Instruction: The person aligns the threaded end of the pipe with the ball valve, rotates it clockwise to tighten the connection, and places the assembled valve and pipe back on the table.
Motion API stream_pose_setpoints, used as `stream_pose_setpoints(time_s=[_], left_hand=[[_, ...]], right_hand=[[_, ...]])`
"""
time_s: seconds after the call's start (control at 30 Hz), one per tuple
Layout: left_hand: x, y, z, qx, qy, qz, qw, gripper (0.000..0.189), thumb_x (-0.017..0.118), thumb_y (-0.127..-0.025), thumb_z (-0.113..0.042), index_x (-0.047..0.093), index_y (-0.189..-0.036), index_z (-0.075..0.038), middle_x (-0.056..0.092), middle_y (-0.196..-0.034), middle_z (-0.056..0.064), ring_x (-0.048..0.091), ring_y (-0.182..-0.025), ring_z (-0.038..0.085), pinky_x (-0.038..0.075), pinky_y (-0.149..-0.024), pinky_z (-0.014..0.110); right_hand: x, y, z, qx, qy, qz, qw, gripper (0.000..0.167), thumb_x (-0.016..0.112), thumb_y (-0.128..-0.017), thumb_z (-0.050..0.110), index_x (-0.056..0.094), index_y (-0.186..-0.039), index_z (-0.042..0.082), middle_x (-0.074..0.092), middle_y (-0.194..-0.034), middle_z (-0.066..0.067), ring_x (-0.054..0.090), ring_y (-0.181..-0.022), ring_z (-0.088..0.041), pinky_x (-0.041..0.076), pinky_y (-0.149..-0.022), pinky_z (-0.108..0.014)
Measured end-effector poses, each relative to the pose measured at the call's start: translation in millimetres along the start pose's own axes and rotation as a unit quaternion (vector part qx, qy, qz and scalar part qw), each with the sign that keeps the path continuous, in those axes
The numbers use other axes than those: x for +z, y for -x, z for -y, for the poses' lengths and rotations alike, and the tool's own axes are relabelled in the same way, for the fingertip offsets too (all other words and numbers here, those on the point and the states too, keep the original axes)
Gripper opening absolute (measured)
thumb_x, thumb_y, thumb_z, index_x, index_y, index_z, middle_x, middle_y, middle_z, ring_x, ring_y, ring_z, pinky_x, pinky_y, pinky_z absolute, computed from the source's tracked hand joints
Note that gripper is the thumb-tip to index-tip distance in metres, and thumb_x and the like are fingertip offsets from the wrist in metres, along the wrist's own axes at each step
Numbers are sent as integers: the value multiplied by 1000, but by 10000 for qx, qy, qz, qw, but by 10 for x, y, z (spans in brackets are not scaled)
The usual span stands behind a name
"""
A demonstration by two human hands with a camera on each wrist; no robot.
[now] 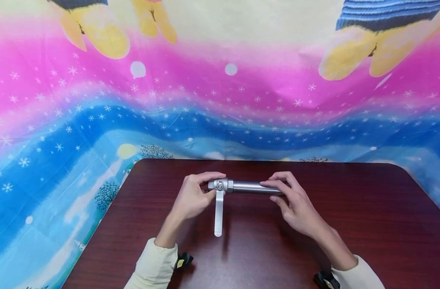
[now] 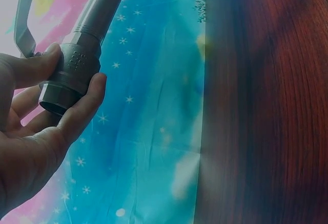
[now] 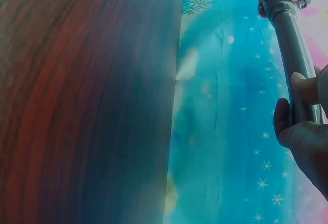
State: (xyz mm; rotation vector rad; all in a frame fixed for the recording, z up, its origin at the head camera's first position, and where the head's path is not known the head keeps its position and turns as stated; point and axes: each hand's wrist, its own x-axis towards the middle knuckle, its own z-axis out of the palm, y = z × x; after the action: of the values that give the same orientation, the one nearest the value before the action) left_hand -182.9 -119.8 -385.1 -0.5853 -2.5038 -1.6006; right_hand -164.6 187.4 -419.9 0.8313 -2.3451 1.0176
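A silver ball valve [image 1: 223, 184] is joined at its right end to a straight metal pipe [image 1: 250, 186], and the two are held level above the table. The valve's flat lever handle [image 1: 218, 214] points toward the person. My left hand [image 1: 194, 194] grips the valve body between thumb and fingers; in the left wrist view the open hex end of the valve [image 2: 59, 96] faces the palm. My right hand [image 1: 297, 204] holds the pipe's far right end, thumb below and fingers above. In the right wrist view the fingers curl round the pipe [image 3: 294, 44].
A dark red-brown wooden table [image 1: 151, 176] lies under both hands. Behind it hangs a colourful printed cloth [image 1: 220, 100] with snowflakes. Both sleeves are pale, with a black strap [image 1: 184, 261] at the left wrist and another black strap [image 1: 326, 279] at the right.
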Motion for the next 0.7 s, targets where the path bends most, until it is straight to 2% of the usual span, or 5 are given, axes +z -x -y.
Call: stream_pose_setpoints(time_s=[0.2,0.43,0.7], left_hand=[[25,-6,3,-24,-22,53,10000,46,70,-85,12,81,-123,-11,79,-119,8,62,-77,15,46,-60,21],[38,-4,3,-56,25,66,10000,45,71,-86,11,81,-124,-11,80,-112,9,62,-76,14,49,-62,25],[1,-7,-6,-68,30,40,10000,47,70,-85,12,81,-124,-13,80,-111,9,62,-74,14,47,-60,23]], right_hand=[[-23,20,-18,5,-97,3,10000,58,78,-86,-14,73,-132,21,59,-129,0,54,-103,-7,44,-77,-17],[-40,22,-21,-3,-94,20,10000,59,78,-86,-13,74,-134,21,61,-129,1,56,-104,-7,44,-79,-17],[-46,-14,-9,-11,-80,94,9999,55,77,-89,-10,73,-136,18,63,-130,-1,57,-102,-8,45,-79,-17]])
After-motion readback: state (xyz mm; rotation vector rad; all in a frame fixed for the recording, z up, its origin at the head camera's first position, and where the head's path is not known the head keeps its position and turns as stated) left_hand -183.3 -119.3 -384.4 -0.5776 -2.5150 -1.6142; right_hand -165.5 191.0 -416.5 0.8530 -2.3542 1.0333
